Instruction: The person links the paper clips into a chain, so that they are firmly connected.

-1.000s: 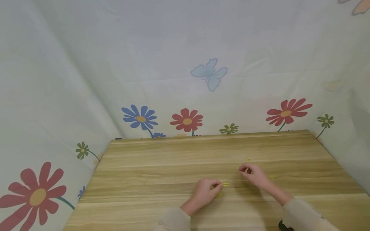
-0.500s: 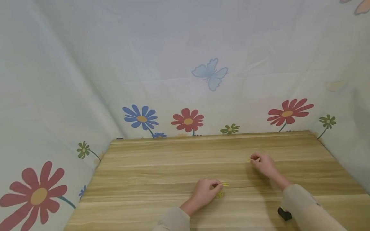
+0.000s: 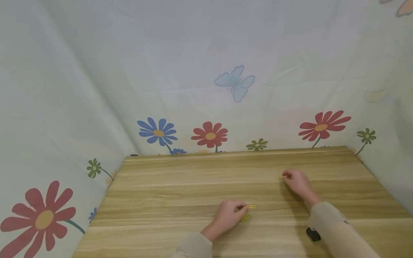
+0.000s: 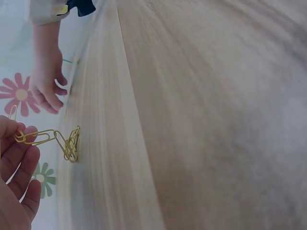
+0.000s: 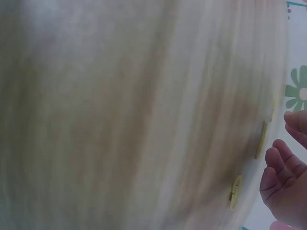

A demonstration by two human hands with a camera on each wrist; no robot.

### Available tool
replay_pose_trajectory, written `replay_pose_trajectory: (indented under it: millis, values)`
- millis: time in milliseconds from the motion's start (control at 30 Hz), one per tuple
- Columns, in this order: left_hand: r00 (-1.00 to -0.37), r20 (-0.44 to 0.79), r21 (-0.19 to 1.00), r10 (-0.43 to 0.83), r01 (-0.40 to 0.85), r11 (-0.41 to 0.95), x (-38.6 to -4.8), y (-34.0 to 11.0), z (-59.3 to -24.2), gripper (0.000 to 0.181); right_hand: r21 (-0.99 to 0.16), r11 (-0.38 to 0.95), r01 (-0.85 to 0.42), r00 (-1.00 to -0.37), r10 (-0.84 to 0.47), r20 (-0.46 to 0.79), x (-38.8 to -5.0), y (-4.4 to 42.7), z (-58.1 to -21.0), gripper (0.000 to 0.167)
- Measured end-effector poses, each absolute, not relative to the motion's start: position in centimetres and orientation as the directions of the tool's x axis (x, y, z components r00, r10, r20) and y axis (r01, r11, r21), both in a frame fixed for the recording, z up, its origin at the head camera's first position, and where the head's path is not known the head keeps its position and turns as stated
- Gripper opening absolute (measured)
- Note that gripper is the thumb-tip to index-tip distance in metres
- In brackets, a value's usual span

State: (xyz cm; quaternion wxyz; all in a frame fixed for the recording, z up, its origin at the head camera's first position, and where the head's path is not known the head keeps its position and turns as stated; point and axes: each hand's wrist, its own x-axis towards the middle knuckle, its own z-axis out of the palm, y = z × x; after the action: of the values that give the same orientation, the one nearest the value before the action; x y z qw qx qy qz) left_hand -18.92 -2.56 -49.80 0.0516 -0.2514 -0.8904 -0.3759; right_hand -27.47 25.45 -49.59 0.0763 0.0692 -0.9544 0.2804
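My left hand (image 3: 227,215) pinches the end of a chain of yellow paper clips (image 4: 43,137) between thumb and fingers. One clip (image 3: 252,206) sticks out to the right of the fingertips, while the rest of the chain hangs in a bunch (image 3: 245,218) down to the tabletop. Farther back and to the right, my right hand (image 3: 297,183) is low over the table, its fingers bent loosely with nothing visible between them. A loose yellow paper clip (image 3: 279,178) lies right beside its fingertips; whether they touch is unclear. In the right wrist view several loose clips (image 5: 235,192) lie near that hand.
The wooden tabletop (image 3: 180,186) reaches back to a white cloth backdrop (image 3: 180,96) printed with flowers and a butterfly. Cloth hangs along the left and right sides too. A black device (image 3: 313,234) sits at the right wrist, under the sleeve.
My right hand has moved back and to the right, up to the loose clip, then only slightly farther right over the last half second. My left hand keeps its place with the chain.
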Motion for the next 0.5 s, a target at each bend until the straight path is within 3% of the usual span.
replay_pose_trajectory:
  millis: [500]
  values:
    - [-0.87, 0.28, 0.653, 0.406, 0.483, 0.583, -18.86, -2.55, -49.93, 0.016, -0.443, 0.883, -0.155, -0.985, -0.103, 0.139, -28.16, 25.16, -50.26, 0.01]
